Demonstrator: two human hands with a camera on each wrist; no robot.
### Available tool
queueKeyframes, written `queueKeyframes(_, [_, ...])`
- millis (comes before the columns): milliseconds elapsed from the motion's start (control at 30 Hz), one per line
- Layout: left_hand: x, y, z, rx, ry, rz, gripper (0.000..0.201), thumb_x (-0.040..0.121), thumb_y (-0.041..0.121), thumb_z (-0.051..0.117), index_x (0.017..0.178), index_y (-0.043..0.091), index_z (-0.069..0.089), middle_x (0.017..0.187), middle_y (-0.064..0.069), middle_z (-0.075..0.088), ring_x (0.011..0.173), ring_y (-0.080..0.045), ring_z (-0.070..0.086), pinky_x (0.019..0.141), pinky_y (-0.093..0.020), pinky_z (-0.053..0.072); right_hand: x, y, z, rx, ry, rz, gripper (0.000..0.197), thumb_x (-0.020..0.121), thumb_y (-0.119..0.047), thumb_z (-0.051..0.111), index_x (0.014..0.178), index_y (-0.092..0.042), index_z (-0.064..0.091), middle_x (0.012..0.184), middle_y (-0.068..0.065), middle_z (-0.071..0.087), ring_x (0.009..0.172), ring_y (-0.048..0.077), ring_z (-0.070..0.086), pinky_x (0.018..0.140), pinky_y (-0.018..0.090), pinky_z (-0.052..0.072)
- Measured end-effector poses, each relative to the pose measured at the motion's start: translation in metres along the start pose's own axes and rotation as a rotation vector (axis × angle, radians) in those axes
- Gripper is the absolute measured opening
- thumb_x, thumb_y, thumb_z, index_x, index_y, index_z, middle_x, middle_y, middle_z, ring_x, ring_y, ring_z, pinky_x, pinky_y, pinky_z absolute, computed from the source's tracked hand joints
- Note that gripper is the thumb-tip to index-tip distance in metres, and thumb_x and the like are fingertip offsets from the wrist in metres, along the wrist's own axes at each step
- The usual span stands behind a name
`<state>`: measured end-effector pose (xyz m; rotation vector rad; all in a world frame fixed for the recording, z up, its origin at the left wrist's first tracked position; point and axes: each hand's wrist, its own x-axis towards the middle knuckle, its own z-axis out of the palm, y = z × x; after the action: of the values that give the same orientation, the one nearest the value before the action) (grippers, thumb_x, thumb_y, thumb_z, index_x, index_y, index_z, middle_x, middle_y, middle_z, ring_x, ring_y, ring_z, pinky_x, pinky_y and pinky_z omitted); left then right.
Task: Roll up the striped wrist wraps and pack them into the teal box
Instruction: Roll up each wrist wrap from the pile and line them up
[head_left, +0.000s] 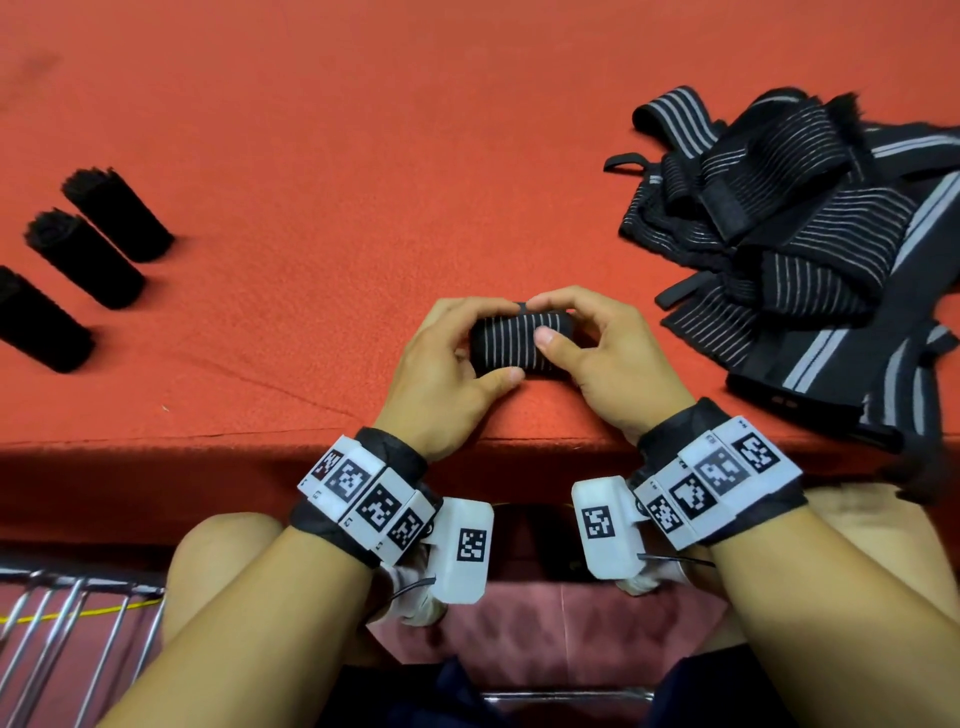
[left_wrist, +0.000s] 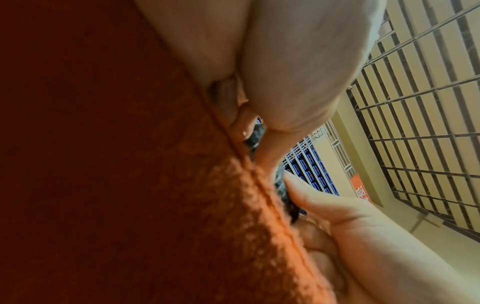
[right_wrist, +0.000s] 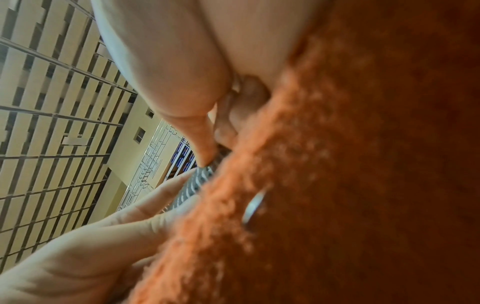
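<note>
Left hand (head_left: 447, 358) and right hand (head_left: 597, 343) side by side, fingers curled (thumbs forward), wrists low, forearms angled inward

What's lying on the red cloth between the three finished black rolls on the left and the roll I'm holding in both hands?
Nothing: in the head view, only bare red felt cloth.

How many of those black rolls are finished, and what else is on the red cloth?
Finished rolls lying at the left: 3
Roll held in both hands: 1
Heaps of unrolled wraps: 1
Total: 5
</note>
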<state>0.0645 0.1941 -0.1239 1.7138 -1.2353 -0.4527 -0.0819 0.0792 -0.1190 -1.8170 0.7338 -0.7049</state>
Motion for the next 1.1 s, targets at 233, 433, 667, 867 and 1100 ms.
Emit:
queueKeyframes(233, [0.007, 0.001, 0.001, -0.001, 0.021, -0.072, 0.031, 0.084, 0.027, 0.072, 0.114, 0.035, 0.07, 0.109, 0.016, 0.072, 0.104, -0.001, 0.063, 0.092, -0.033, 0.052, -0.007, 0.0, -0.001, 0.019, -0.041, -0.072, 0.038, 0.082, -0.004, 0.075, 0.112, -0.028, 0.07, 0.113, -0.01, 0.061, 0.058, -0.001, 0.051, 0.06, 0.019, 0.042])
queueKeyframes(433, [0.005, 0.003, 0.003, 0.027, 0.041, -0.096, 0.031, 0.086, 0.042, 0.067, 0.117, 0.04, 0.065, 0.104, 0.018, 0.068, 0.096, -0.006, 0.065, 0.087, -0.043, 0.056, -0.002, 0.001, 0.001, 0.002, 0.0, 0.022, 0.023, 0.082, -0.03, 0.069, 0.104, -0.037, 0.072, 0.099, -0.006, 0.074, 0.077, 0.033, 0.069, 0.083, 0.049, 0.059])
queueKeyframes(667, [0.003, 0.0, 0.002, 0.045, 0.004, -0.027, 0.055, 0.073, 0.014, 0.086, 0.12, 0.032, 0.065, 0.112, 0.013, 0.059, 0.099, -0.004, 0.058, 0.085, -0.027, 0.048, 0.004, 0.0, 0.005, -0.093, 0.058, 0.01, 0.02, 0.088, -0.039, 0.064, 0.102, -0.031, 0.076, 0.095, -0.014, 0.074, 0.096, 0.007, 0.067, 0.095, 0.043, 0.052])
queueKeyframes(867, [0.007, 0.003, 0.001, 0.01, 0.026, -0.102, 0.037, 0.079, 0.022, 0.084, 0.109, 0.035, 0.069, 0.101, 0.014, 0.069, 0.075, 0.003, 0.056, 0.084, -0.027, 0.05, -0.005, 0.003, -0.002, 0.038, -0.029, -0.073, 0.039, 0.086, -0.006, 0.074, 0.118, -0.028, 0.07, 0.115, -0.006, 0.059, 0.061, -0.004, 0.053, 0.063, 0.016, 0.044])
queueKeyframes(1100, [0.002, 0.006, 0.0, 0.029, -0.018, -0.091, 0.063, 0.07, 0.036, 0.084, 0.126, 0.043, 0.058, 0.107, 0.009, 0.069, 0.093, -0.021, 0.066, 0.09, -0.04, 0.054, 0.002, 0.004, 0.001, -0.057, 0.033, -0.009, 0.019, 0.089, -0.036, 0.064, 0.104, -0.032, 0.074, 0.097, -0.013, 0.073, 0.093, 0.008, 0.066, 0.092, 0.039, 0.053])
